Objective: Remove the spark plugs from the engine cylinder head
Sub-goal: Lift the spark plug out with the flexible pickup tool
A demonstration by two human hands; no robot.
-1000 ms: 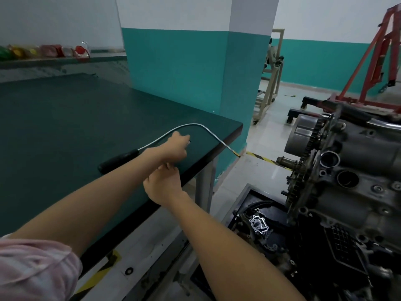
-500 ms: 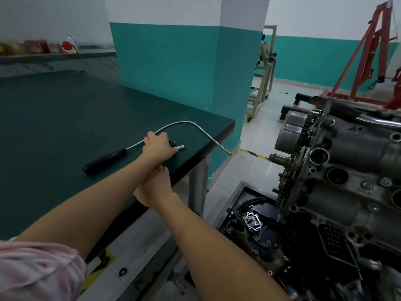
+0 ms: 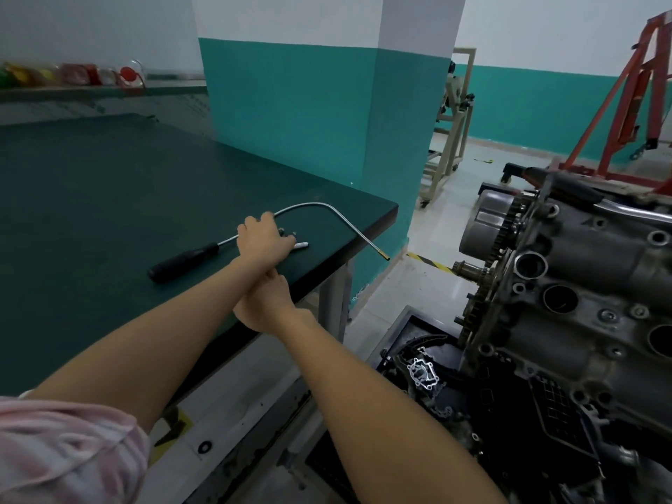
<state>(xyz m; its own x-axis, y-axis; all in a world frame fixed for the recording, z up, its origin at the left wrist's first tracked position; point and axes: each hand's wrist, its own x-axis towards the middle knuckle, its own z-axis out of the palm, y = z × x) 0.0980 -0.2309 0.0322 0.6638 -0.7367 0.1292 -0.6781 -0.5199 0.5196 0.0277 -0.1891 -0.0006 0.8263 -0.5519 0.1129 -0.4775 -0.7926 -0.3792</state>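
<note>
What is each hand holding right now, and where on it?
Left hand covers a spark plug on the bench; only its white tip shows, so the grip cannot be told. Right hand holds nothing visible.

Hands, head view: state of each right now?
Left hand: on the bench over a spark plug, fingers curled down; whether it grips the plug cannot be told.
Right hand: mostly hidden under the left wrist; cannot be told.
</note>
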